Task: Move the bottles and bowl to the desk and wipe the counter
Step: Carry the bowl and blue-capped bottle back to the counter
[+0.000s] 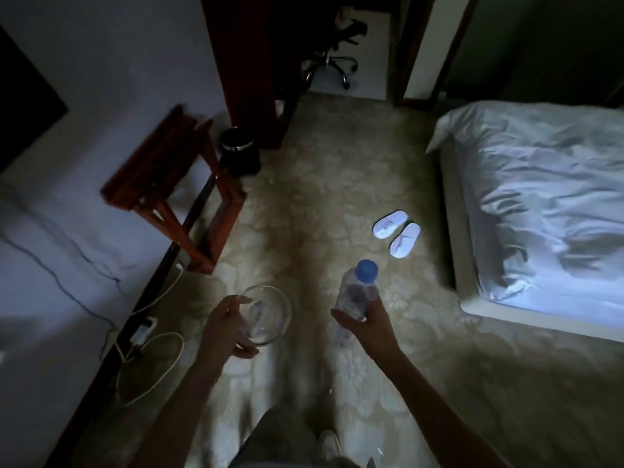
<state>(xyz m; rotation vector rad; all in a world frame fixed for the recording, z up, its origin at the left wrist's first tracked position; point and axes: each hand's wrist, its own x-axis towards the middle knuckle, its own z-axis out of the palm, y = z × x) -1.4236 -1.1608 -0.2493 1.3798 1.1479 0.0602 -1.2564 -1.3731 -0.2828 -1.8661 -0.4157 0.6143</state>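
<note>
My left hand (225, 327) holds a clear glass bowl (270, 312) by its near rim, above the carpet at lower centre. My right hand (366, 327) grips a clear plastic bottle (356, 293) with a blue cap, held upright and tilted slightly forward. A second bottle seems to sit lower in the same hand, but it is too blurred to tell. Both arms reach out in front of me in a dim room. No desk top or counter shows.
A wooden luggage rack (175, 184) stands by the left wall, a black bin (240, 151) behind it. White cables and a charger (145, 332) lie along the skirting. White slippers (397, 238) sit beside the bed (540, 214). An office chair (332, 64) stands beyond the doorway.
</note>
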